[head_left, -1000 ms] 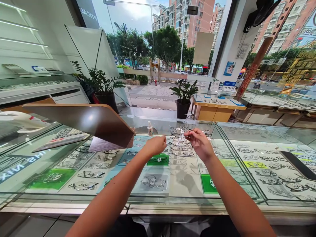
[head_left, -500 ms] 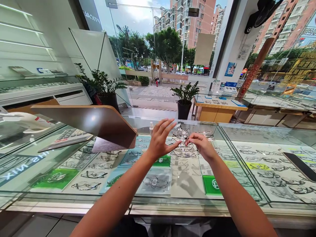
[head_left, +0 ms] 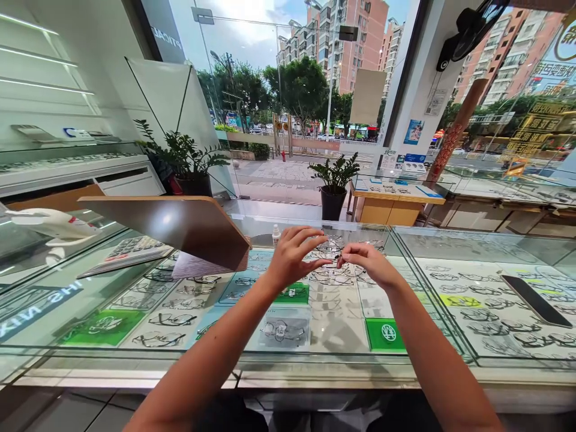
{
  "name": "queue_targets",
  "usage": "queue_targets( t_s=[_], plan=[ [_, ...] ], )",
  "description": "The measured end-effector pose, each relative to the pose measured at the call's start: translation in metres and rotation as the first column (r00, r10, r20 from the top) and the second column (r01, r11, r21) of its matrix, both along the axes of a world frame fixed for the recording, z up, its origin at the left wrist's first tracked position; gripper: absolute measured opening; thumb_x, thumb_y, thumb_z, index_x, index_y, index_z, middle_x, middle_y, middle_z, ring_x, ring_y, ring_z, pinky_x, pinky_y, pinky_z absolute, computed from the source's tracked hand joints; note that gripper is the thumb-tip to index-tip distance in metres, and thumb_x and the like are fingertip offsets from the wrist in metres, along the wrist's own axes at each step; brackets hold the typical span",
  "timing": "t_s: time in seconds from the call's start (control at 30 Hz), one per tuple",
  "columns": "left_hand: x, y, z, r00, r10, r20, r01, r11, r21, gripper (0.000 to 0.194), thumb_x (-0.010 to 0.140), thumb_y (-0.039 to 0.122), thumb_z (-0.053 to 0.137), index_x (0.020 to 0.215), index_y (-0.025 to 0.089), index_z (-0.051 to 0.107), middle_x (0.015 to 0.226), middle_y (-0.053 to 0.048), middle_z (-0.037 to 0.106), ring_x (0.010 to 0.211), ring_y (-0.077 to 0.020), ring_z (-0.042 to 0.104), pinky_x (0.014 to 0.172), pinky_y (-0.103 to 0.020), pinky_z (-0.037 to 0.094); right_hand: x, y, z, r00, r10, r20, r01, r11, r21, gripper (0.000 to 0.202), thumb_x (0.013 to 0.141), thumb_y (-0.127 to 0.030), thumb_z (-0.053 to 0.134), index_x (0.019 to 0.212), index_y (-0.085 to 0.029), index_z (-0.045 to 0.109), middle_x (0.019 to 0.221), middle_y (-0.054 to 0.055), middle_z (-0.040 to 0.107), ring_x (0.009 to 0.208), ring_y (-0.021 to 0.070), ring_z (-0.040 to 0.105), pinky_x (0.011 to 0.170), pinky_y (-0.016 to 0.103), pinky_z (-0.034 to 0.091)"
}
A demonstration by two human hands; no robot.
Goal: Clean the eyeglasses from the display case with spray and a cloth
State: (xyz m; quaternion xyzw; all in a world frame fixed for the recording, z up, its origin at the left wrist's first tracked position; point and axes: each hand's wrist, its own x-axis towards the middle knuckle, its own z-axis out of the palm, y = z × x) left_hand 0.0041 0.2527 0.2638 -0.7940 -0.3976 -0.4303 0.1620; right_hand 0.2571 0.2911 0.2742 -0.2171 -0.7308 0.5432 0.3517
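Note:
Above the glass counter, my right hand (head_left: pixel 366 263) pinches a thin dark-rimmed pair of eyeglasses (head_left: pixel 333 248) between thumb and fingers. My left hand (head_left: pixel 297 255) is just to the left, its thumb stretched out below and apart from the curved fingers. Its fingertips come close to the eyeglasses' left side; whether they touch is hard to make out. Under both hands, rows of spectacle frames (head_left: pixel 330 277) lie inside the display case (head_left: pixel 335 336). The thin rims partly blend with those frames behind them.
A brown-backed tilted panel (head_left: pixel 166 225) stands on the counter at left, by a calculator (head_left: pixel 128 252) and a white device (head_left: pixel 47 222). A small white bottle (head_left: pixel 276 235) is behind my left hand. A dark phone (head_left: pixel 535 299) lies on the glass at right.
My left hand's fingers have lowered and curled, narrowing the gap to the thumb near the eyeglasses. My right hand keeps its pinch. The view has shifted slightly.

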Motion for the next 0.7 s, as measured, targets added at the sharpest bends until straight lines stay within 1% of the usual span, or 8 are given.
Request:
queue_targets(
  t_s=[0.07, 0.13, 0.23, 0.3, 0.4, 0.5, 0.6, 0.7],
  plan=[
    [0.001, -0.005, 0.019, 0.999, -0.015, 0.041, 0.014, 0.999, 0.036, 0.048, 0.086, 0.06, 0.082, 0.119, 0.026, 0.078, 0.124, -0.011, 0.079, 0.119, -0.0317, 0.067, 0.107, -0.045, 0.045, 0.011, -0.005, 0.028, 0.999, -0.018, 0.052, 0.013, 0.994, 0.105, 0.027, 0.097, -0.048, 0.07, 0.096, -0.023, 0.078, 0.099, 0.006, 0.08, 0.099, 0.0251, 0.071, 0.096, 0.042, 0.051],
    [0.001, -0.01, 0.045, 0.996, -0.04, 0.076, 0.031, 0.993, 0.114, 0.048, 0.086, 0.058, 0.083, 0.12, 0.024, 0.077, 0.12, -0.01, 0.08, 0.115, -0.0299, 0.068, 0.106, -0.045, 0.047, 0.028, -0.011, 0.063, 0.993, -0.064, 0.104, 0.034, 0.964, 0.263, 0.03, 0.099, -0.048, 0.07, 0.114, -0.025, 0.078, 0.115, 0.008, 0.078, 0.111, 0.0278, 0.07, 0.102, 0.045, 0.051],
    [0.003, -0.016, 0.089, 0.988, -0.031, 0.149, -0.009, 0.966, 0.259, 0.05, 0.084, 0.061, 0.084, 0.115, 0.023, 0.075, 0.11, -0.008, 0.079, 0.106, -0.0277, 0.069, 0.099, -0.043, 0.05, 0.053, -0.024, 0.111, 0.968, -0.239, 0.071, 0.171, 0.845, 0.506, 0.041, 0.095, -0.047, 0.076, 0.131, -0.028, 0.072, 0.137, 0.009, 0.072, 0.13, 0.0318, 0.063, 0.116, 0.05, 0.046],
    [0.006, -0.02, 0.112, 0.978, -0.023, 0.208, -0.046, 0.947, 0.319, 0.049, 0.082, 0.062, 0.085, 0.11, 0.024, 0.074, 0.104, -0.006, 0.078, 0.102, -0.0265, 0.068, 0.097, -0.042, 0.051, 0.06, -0.034, 0.13, 0.935, -0.351, 0.042, 0.256, 0.755, 0.604, 0.054, 0.091, -0.049, 0.08, 0.14, -0.031, 0.066, 0.146, 0.009, 0.067, 0.137, 0.0335, 0.059, 0.122, 0.055, 0.042],
    [0.012, -0.026, 0.13, 0.955, -0.027, 0.296, -0.086, 0.928, 0.363, 0.045, 0.082, 0.059, 0.087, 0.108, 0.025, 0.072, 0.1, -0.004, 0.077, 0.099, -0.0245, 0.068, 0.095, -0.041, 0.051, 0.051, -0.046, 0.134, 0.87, -0.492, -0.022, 0.376, 0.635, 0.675, 0.065, 0.091, -0.056, 0.078, 0.148, -0.032, 0.056, 0.151, 0.01, 0.063, 0.138, 0.0344, 0.06, 0.121, 0.059, 0.045],
    [0.016, -0.03, 0.13, 0.943, -0.005, 0.333, -0.118, 0.931, 0.347, 0.044, 0.082, 0.056, 0.088, 0.108, 0.024, 0.071, 0.097, -0.002, 0.076, 0.097, -0.0232, 0.069, 0.092, -0.04, 0.052, 0.031, -0.052, 0.123, 0.823, -0.562, -0.086, 0.446, 0.545, 0.71, 0.066, 0.093, -0.061, 0.074, 0.148, -0.031, 0.054, 0.146, 0.012, 0.067, 0.131, 0.0342, 0.066, 0.114, 0.057, 0.052],
    [0.016, -0.03, 0.123, 0.941, 0.016, 0.338, -0.129, 0.941, 0.314, 0.044, 0.082, 0.055, 0.088, 0.108, 0.024, 0.072, 0.095, -0.002, 0.075, 0.095, -0.0225, 0.069, 0.09, -0.039, 0.052, 0.019, -0.051, 0.115, 0.803, -0.589, -0.093, 0.462, 0.515, 0.722, 0.059, 0.096, -0.062, 0.07, 0.144, -0.03, 0.058, 0.132, 0.01, 0.075, 0.121, 0.0325, 0.072, 0.108, 0.056, 0.055],
    [0.015, -0.026, 0.119, 0.934, 0.011, 0.357, -0.118, 0.953, 0.28, 0.044, 0.082, 0.055, 0.089, 0.108, 0.024, 0.072, 0.095, -0.002, 0.075, 0.093, -0.0216, 0.07, 0.088, -0.038, 0.052, 0.016, -0.046, 0.113, 0.789, -0.605, -0.106, 0.483, 0.506, 0.715, 0.054, 0.097, -0.062, 0.069, 0.14, -0.03, 0.061, 0.124, 0.008, 0.078, 0.114, 0.0307, 0.074, 0.104, 0.053, 0.056]
  ],
)
